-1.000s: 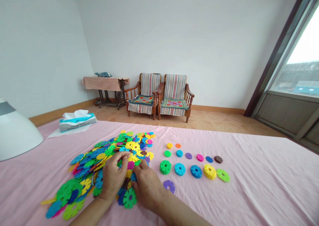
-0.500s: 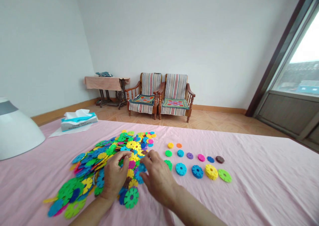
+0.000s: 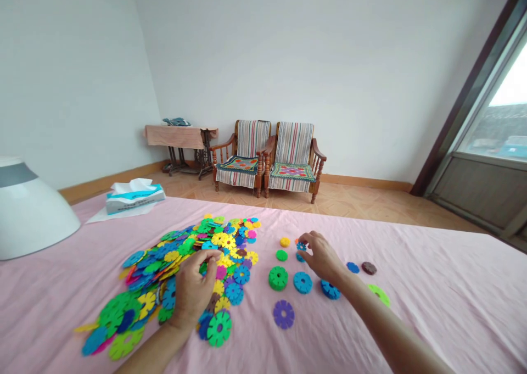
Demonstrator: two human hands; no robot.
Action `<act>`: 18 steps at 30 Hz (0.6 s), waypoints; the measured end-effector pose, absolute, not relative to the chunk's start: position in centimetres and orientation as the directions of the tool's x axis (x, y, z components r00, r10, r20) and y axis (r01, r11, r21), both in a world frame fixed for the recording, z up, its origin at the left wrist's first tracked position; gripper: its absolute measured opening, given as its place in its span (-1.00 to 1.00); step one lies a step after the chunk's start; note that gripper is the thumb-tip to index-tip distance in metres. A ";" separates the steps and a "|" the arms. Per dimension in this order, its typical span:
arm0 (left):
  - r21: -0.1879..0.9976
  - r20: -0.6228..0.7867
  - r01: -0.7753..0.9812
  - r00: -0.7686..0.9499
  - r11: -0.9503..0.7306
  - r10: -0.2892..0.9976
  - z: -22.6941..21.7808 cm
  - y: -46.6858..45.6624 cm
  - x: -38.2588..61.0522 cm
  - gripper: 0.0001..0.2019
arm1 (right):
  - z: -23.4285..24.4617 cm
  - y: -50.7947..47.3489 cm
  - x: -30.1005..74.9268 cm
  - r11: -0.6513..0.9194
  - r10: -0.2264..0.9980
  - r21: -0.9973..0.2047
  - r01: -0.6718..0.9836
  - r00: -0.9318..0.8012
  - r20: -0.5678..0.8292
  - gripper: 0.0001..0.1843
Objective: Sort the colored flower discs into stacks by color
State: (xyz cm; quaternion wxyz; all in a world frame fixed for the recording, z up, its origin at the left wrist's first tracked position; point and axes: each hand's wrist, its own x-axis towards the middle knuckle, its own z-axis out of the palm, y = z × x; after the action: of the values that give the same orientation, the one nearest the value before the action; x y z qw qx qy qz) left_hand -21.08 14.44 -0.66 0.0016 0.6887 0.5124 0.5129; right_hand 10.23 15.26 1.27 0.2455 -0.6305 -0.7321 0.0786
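Note:
My right hand (image 3: 323, 256) pinches a small light-blue notched disc (image 3: 302, 246) above a light-blue stack (image 3: 300, 257) in the back rows of sorted discs. My left hand (image 3: 195, 286) is over the right part of a heap of mixed plastic discs (image 3: 164, 253); thumb and forefinger are pressed together, and what is between them, if anything, does not show. Nearer me lie a stack of large green discs (image 3: 278, 278), a large light-blue stack (image 3: 303, 282) and a single purple disc (image 3: 284, 314). My right arm hides part of the rows.
A pink cloth (image 3: 444, 297) covers the table. At the left stand a white lamp-like object (image 3: 35, 215) and a tissue box (image 3: 135, 198). Two wooden armchairs (image 3: 292, 160) and a cloth-covered sewing table (image 3: 177, 138) are beyond the table.
My right hand has moved right, from beside the heap to the back rows, with a small light-blue disc. My left hand has stayed at the heap. The view has shifted slightly.

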 end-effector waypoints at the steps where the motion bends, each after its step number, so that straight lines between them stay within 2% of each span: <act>1: 0.527 0.704 0.705 -0.049 -0.474 0.709 -0.7 14.4 -21.1 -0.80 | 1.1 15.2 10.3 0.184 0.965 -0.421 0.888 -0.083 0.248 -0.82; 18: 0.525 0.701 0.711 -0.050 -0.468 0.712 -0.7 14.4 -21.0 -0.79 | 0.6 15.1 10.5 0.160 0.980 -0.395 0.905 -0.098 0.173 -0.80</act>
State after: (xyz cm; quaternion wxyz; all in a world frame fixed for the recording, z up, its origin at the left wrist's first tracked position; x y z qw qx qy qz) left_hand -21.04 14.36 -0.65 0.0003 0.6894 0.5159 0.5086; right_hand 10.49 15.11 0.57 0.1997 -0.6411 -0.7350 0.0943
